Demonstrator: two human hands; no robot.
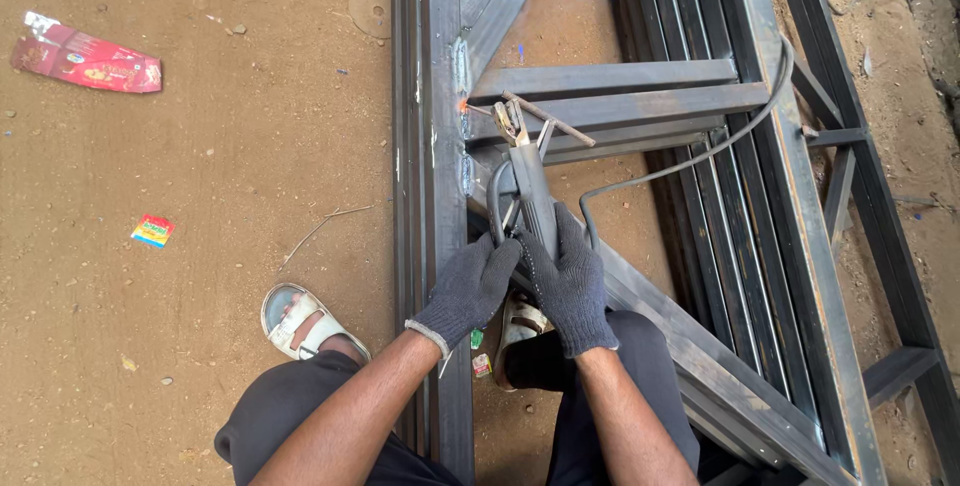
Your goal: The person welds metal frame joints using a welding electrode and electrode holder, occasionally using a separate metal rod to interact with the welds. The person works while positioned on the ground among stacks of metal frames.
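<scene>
Both my hands wear dark knit gloves. My right hand [570,281] grips the handle of a grey welding electrode holder [530,181]. My left hand [468,286] steadies the same handle from the left. The holder's jaws clamp a short welding rod [485,109] whose tip glows orange at a joint on the steel frame [440,66]. A black cable [700,151] runs from the holder across the frame to the upper right.
The frame of grey steel bars lies on brown dirt, with more stacked frames [760,196] to the right. My sandalled feet [300,321] stand on both sides of a bar. A red wrapper [85,58] and a small coloured wrapper [152,231] lie on the ground at left.
</scene>
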